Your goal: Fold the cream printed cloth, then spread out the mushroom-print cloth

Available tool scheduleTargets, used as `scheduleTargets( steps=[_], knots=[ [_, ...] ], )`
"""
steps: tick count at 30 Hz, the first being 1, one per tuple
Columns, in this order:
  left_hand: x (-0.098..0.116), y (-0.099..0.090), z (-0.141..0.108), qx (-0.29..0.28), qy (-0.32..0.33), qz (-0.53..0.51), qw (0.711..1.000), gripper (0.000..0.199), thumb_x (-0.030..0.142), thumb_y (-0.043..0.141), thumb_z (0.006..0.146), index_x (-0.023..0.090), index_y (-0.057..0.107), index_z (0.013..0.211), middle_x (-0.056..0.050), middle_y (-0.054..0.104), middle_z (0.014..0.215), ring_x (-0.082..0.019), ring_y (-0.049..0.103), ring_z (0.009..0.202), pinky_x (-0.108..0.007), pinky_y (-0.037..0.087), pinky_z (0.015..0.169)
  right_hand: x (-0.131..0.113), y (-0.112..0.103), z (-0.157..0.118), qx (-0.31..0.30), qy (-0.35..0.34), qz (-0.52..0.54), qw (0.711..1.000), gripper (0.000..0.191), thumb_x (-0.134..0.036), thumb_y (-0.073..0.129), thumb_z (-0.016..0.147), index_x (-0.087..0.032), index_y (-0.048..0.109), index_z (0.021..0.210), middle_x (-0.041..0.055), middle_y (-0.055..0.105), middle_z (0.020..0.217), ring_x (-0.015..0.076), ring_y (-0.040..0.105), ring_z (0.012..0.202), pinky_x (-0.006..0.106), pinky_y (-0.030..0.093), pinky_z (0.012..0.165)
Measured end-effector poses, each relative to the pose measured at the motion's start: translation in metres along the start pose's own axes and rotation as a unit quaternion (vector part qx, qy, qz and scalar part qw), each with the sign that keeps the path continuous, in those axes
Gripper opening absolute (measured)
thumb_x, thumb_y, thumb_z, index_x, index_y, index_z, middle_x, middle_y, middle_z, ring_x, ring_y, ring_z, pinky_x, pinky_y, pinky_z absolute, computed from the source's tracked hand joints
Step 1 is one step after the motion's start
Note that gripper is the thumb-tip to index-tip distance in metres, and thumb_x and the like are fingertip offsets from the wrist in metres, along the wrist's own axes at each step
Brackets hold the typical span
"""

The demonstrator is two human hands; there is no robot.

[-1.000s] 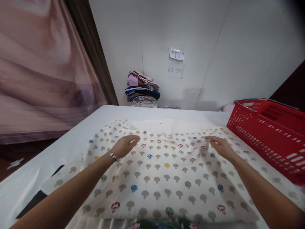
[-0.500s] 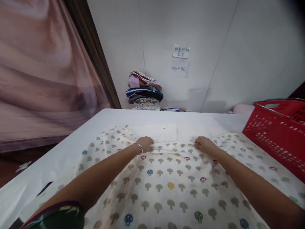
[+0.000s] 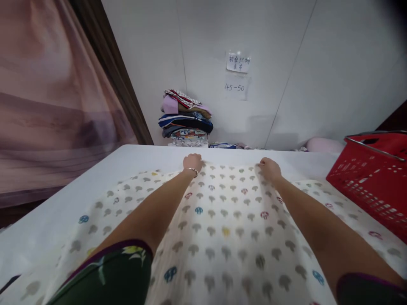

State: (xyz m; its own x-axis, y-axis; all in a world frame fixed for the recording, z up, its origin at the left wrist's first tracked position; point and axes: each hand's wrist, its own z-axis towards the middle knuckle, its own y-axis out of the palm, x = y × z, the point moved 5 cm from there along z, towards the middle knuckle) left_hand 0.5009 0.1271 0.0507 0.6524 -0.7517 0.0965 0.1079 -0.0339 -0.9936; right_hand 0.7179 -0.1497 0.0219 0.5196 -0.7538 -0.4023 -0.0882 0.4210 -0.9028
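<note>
A white cloth (image 3: 222,216) printed with grey and coloured mushrooms covers much of the white table. Its far edge is stretched between my two hands, and the middle part looks lifted and taut. My left hand (image 3: 192,163), with a silvery bracelet at the wrist, grips the left end of that edge with closed fingers. At the right end, my right hand (image 3: 269,169) pinches the cloth between thumb and fingers. Loose side parts of the cloth lie spread on the table beyond both forearms.
The white table (image 3: 127,159) ends near a pale wall. Folded fabrics (image 3: 186,116) are stacked behind it, left of two paper signs (image 3: 238,62). A red plastic basket (image 3: 372,178) stands at the right. A pink curtain (image 3: 54,106) hangs at the left.
Both hands have moved forward and up, drawing the cloth's edge toward the far side of the table. The middle of the cloth is now stretched smoother. The view has shifted slightly.
</note>
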Motion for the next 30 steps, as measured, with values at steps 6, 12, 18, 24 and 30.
scheduleTargets(
  steps=[6, 12, 18, 24, 30],
  knots=[
    [-0.014, 0.027, 0.0, -0.096, -0.011, -0.084, 0.992, 0.036, 0.044, 0.051, 0.079, 0.019, 0.065, 0.101, -0.01, 0.066, 0.103, -0.023, 0.06, 0.093, -0.029, 0.045, 0.078, 0.007, 0.016, -0.001, -0.018, 0.018, -0.004, 1.0, 0.018, -0.028, 0.048, 0.082, -0.017, 0.061, 0.089, 0.0094, 0.064, 0.09, 0.0203, 0.055, 0.083, 0.027, 0.036, 0.068],
    [-0.014, 0.023, -0.024, -0.134, 0.005, -0.149, 0.98, 0.045, 0.057, 0.056, 0.071, 0.02, 0.067, 0.094, -0.006, 0.067, 0.088, -0.016, 0.059, 0.067, -0.025, 0.043, 0.057, 0.003, 0.012, -0.009, -0.036, -0.01, 0.025, 0.999, 0.018, -0.024, 0.049, 0.079, -0.016, 0.064, 0.086, 0.0089, 0.066, 0.088, 0.0198, 0.056, 0.081, 0.026, 0.037, 0.066],
    [-0.024, 0.004, -0.03, -0.172, 0.014, -0.227, 0.959, 0.049, 0.062, 0.05, 0.073, 0.016, 0.064, 0.086, -0.002, 0.059, 0.068, -0.012, 0.047, 0.055, -0.024, 0.036, 0.049, 0.003, -0.003, -0.013, -0.034, -0.061, 0.088, 0.994, 0.023, -0.033, 0.043, 0.082, -0.018, 0.061, 0.084, 0.0038, 0.064, 0.081, 0.0162, 0.055, 0.076, 0.025, 0.041, 0.068],
    [-0.045, -0.019, -0.093, -0.343, 0.082, -0.335, 0.874, 0.047, 0.065, 0.06, 0.06, 0.019, 0.054, 0.069, 0.002, 0.051, 0.059, -0.011, 0.044, 0.053, -0.023, 0.038, 0.05, 0.007, -0.038, -0.093, -0.338, -0.091, 0.161, 0.923, 0.033, -0.05, 0.054, 0.075, -0.018, 0.059, 0.08, -0.0017, 0.052, 0.062, 0.0105, 0.043, 0.054, 0.022, 0.035, 0.049],
    [-0.044, -0.024, -0.095, -0.323, 0.143, -0.25, 0.902, 0.039, 0.056, 0.058, 0.067, 0.018, 0.06, 0.074, 0.0, 0.059, 0.066, -0.014, 0.052, 0.062, -0.023, 0.041, 0.057, -0.011, -0.059, -0.105, -0.383, -0.121, 0.15, 0.903, 0.024, -0.042, 0.054, 0.08, -0.019, 0.06, 0.082, 0.0, 0.059, 0.072, 0.0119, 0.05, 0.063, 0.022, 0.038, 0.058]
  ],
)
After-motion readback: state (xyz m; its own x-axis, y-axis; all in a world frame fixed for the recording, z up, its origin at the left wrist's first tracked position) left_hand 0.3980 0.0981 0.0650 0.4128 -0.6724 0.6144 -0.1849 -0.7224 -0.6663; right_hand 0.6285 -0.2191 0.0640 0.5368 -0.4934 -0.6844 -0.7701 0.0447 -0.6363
